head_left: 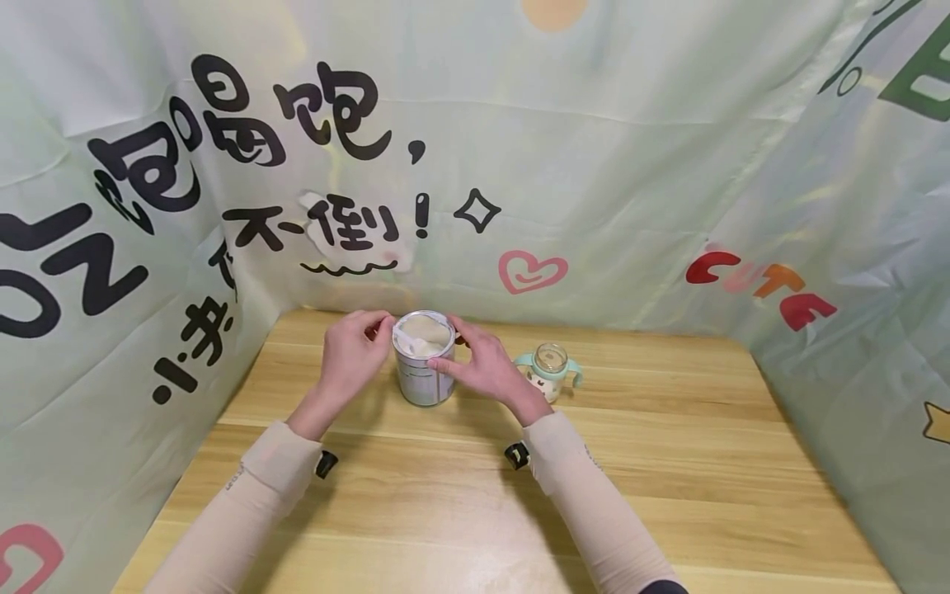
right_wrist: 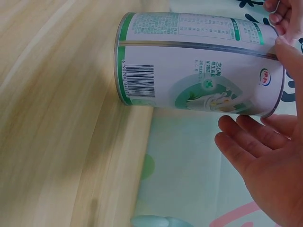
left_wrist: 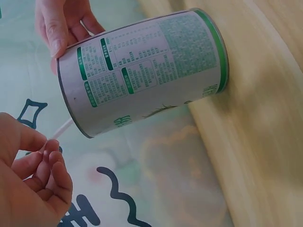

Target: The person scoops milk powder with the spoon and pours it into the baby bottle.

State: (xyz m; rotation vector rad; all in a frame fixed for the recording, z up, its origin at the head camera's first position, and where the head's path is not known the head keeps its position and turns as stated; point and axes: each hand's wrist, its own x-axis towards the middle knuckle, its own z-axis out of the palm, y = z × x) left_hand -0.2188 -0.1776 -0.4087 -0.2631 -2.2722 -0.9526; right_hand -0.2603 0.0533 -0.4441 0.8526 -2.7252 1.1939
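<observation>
An opened milk powder can (head_left: 426,384) stands upright on the table, pale powder showing inside it. My left hand (head_left: 352,351) is at the left of its rim and pinches the thin white handle of a scoop (left_wrist: 61,128) between thumb and fingertips. In the head view the scoop's bowl lies inside the can mouth. My right hand (head_left: 486,363) holds the can near its top, thumb at the near rim and fingers along the right side. In the right wrist view these fingers (right_wrist: 244,135) touch the printed wall.
Just right of the can, partly behind my right wrist, stands a baby bottle (head_left: 551,358) with mint handles and an uncovered mouth. The wooden table (head_left: 668,462) is bordered at the back and sides by printed fabric walls (head_left: 631,206).
</observation>
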